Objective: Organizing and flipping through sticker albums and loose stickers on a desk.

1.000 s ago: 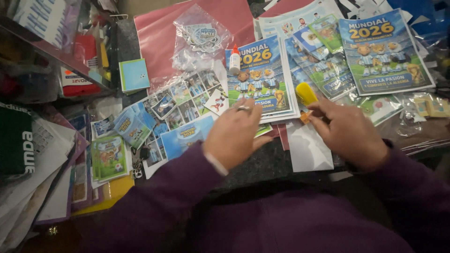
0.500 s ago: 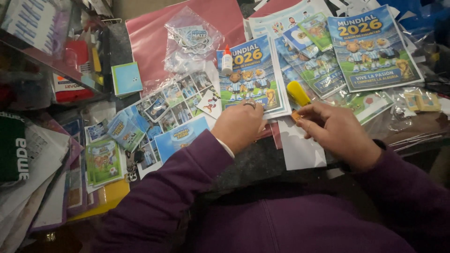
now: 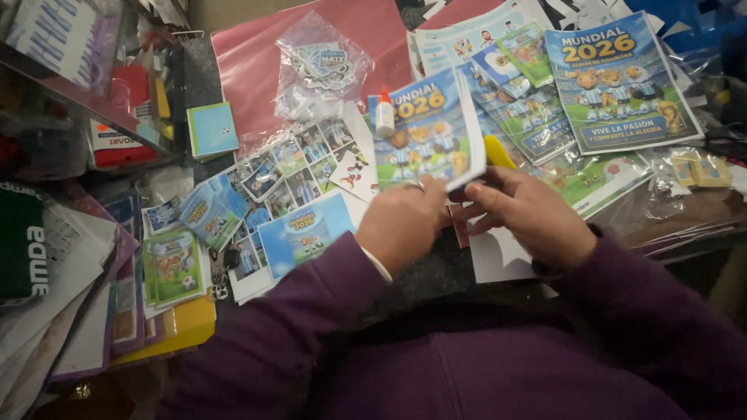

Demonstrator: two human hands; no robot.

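In the head view, the left hand [image 3: 405, 225] pinches the lower edge of a blue sticker album [image 3: 426, 132], raised at twelve o'clock from both hands. The right hand [image 3: 533, 218] closes on a yellow-handled tool [image 3: 498, 152] (its tip is hidden). My guess: the thin album could slip and knock over the small glue bottle [image 3: 384, 115] at its eleven o'clock.

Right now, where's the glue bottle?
In the head view, the glue bottle stands at upper centre, beside the booklet's left edge, just below the red sheet.

Yellow tool [image 3: 498, 151] mostly hidden behind booklet [image 3: 428, 128], left hand [image 3: 401, 225] fingertips hidden
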